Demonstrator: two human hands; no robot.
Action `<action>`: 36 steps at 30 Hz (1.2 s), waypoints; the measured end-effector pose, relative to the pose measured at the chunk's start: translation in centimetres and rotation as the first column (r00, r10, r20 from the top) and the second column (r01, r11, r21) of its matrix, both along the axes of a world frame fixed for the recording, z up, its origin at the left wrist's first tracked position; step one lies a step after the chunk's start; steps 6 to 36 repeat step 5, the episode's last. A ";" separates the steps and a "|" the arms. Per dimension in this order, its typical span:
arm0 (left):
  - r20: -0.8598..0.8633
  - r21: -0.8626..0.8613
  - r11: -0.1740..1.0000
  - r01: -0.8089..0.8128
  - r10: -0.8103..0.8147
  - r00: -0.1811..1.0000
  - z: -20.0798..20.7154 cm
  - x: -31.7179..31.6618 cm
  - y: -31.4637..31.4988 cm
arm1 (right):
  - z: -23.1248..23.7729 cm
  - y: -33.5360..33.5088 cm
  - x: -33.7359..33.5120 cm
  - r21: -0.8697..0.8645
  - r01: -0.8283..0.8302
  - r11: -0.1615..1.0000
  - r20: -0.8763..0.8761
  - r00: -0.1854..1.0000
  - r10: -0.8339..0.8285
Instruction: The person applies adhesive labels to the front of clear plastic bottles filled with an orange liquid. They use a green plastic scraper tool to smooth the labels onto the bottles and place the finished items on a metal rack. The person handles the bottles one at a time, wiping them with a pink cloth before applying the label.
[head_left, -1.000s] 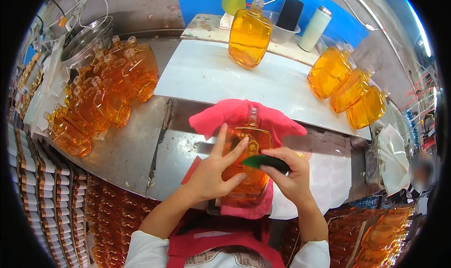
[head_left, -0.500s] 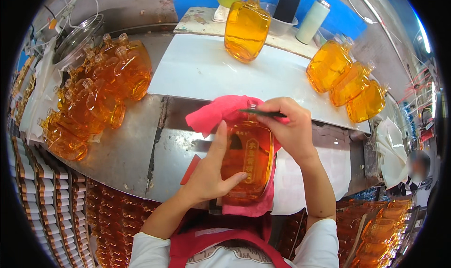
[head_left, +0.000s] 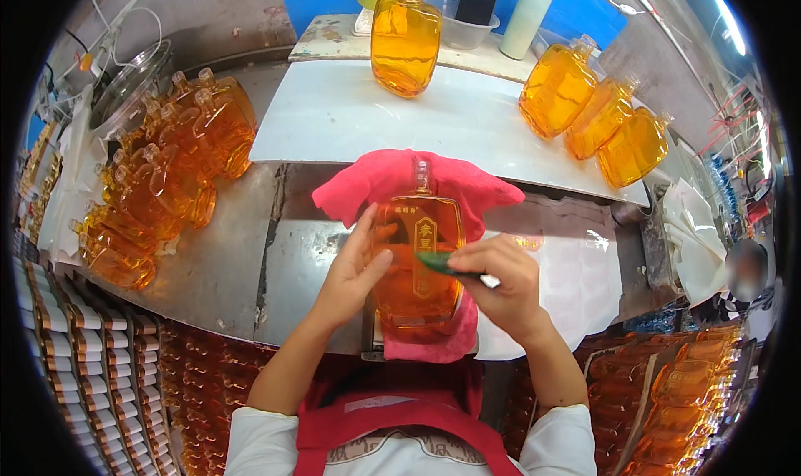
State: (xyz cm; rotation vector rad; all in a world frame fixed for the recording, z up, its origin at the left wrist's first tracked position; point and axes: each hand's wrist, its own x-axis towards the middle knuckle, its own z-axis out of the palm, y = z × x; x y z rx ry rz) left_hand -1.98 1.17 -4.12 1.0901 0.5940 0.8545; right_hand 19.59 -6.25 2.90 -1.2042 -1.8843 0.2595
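A flat glass bottle of orange-red liquid point(head_left: 400, 301), with gold lettering down its front, lies on a pink cloth point(head_left: 344, 194) in front of me, neck pointing away. My left hand point(head_left: 349, 267) grips its left edge, fingers along the side and thumb over the front. Above the bottle's right half, my right hand point(head_left: 505, 282) is closed around a slim dark-green tool point(head_left: 435, 263). Its green end hovers over or touches the lettering; I cannot tell which. Blur hides the tool's exact kind.
Several filled bottles point(head_left: 179, 184) crowd the metal bench at left. A yellow bottle point(head_left: 406, 46) stands on the white board point(head_left: 334, 117), with three more point(head_left: 557, 90) at its right end. Behind are a flask point(head_left: 527, 19) and a plastic bowl point(head_left: 467, 32). Bottle rows point(head_left: 680, 392) fill the lower right.
My right hand has moved from the bottle's neck down to its front, bringing the tool along. The left hand has shifted, its thumb now higher. The view has moved slightly.
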 end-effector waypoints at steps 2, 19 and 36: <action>0.036 -0.077 0.997 0.007 -0.005 0.999 0.2 0.2 0.2 | -0.3 -1.6 -0.4 -0.062 -0.056 0.996 0.014 0.998 0.057; 0.101 -0.166 0.983 0.082 -0.066 0.993 -0.2 0.0 0.6 | -0.1 -5.1 -0.5 -0.130 -0.099 0.987 0.029 0.994 0.103; 0.101 -0.166 0.983 0.082 -0.066 0.993 -0.2 0.0 0.6 | -0.1 -5.1 -0.5 -0.130 -0.099 0.987 0.029 0.994 0.103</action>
